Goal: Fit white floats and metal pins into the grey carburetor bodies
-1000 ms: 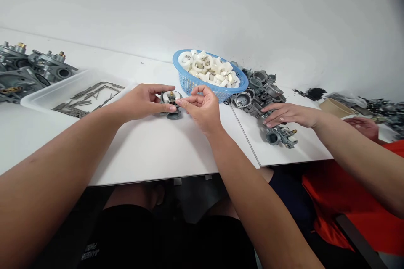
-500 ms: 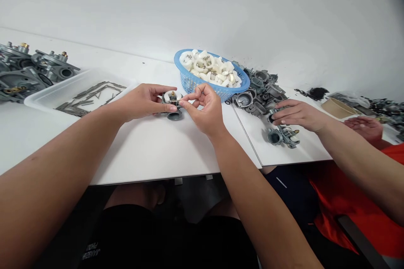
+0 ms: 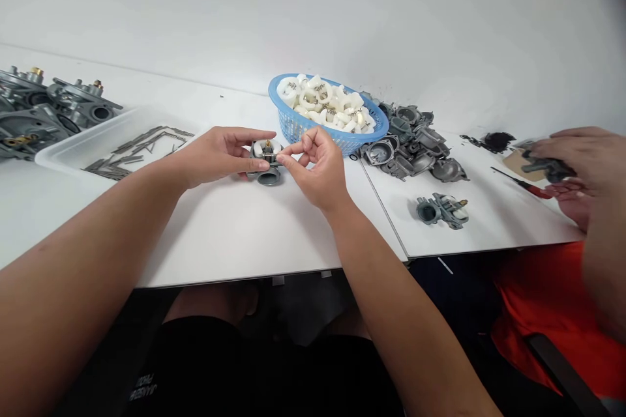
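A carburetor [image 3: 268, 174] between both hands, left hand [image 3: 219, 158] fingers clasping it, right hand [image 3: 319, 172] fingers pinching it

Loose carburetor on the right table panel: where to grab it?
Probably the round barrel behind the open throat, coming from above. The carburetor seems to lie on its side, apart from the pile of carburetor bodies, so the barrel stands free to pinch. The small brass-tipped fitting at the far end looks too slight to hold.
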Motion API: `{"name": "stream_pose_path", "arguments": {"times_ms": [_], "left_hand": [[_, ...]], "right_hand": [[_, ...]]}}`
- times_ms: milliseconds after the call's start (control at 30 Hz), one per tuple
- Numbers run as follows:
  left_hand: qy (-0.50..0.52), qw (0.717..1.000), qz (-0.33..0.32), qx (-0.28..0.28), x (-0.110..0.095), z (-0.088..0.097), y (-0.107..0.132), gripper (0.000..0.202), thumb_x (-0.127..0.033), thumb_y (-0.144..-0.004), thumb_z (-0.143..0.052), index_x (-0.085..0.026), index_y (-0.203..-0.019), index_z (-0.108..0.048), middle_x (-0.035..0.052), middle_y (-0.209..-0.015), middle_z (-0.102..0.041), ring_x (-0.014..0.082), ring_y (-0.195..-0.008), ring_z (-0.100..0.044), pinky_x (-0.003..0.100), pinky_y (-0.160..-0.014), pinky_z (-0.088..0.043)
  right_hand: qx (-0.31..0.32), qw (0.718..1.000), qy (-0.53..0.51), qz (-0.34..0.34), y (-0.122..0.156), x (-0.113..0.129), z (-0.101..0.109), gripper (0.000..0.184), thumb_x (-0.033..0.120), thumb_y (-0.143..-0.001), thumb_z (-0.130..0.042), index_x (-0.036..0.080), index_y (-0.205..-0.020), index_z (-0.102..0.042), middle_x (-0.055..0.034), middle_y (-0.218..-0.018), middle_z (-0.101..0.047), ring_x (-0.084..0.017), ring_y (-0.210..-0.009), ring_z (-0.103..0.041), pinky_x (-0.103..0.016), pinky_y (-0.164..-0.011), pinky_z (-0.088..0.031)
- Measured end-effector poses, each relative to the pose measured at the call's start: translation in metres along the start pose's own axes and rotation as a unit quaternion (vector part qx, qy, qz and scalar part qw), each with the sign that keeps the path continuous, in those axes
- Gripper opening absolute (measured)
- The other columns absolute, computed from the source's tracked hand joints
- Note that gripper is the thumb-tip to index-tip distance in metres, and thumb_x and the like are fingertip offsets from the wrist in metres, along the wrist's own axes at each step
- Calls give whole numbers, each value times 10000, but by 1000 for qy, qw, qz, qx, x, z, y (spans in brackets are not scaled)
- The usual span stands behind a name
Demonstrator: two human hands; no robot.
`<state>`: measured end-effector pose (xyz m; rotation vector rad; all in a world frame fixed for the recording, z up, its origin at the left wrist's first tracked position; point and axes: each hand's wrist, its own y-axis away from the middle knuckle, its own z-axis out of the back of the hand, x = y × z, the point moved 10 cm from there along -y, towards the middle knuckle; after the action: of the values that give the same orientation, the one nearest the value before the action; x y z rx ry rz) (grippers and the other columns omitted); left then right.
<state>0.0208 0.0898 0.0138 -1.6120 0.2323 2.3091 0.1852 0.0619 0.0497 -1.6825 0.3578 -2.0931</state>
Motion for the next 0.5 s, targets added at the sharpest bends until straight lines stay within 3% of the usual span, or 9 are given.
{"name": "stream_pose_path", "arguments": {"times_ms": [300, 500], "left_hand": [[1, 1000, -8, 12, 7, 0, -4, 618, -461, -731, -881, -378, -1326, -733, -3, -658, -570, 205, -713, -656, 386, -697, -609], [8, 1000, -1, 11, 5, 0, -4, 635, -457, -714, -896, -358, -1322, -739, 8, -715, -619, 205, -757, -668, 381, -719, -625]], "right_hand": [[-9, 1000, -7, -21, -1, -5, 3, 403, 258, -804, -747, 259, -790, -345, 32, -812, -718, -54, -477, -267, -257, -454, -239], [-17, 999, 38, 9, 2, 5, 3, 370, 225, -831, -713, 260, -787, -347, 29, -846, -738, -69, -476, -266, -274, -478, -273]]}}
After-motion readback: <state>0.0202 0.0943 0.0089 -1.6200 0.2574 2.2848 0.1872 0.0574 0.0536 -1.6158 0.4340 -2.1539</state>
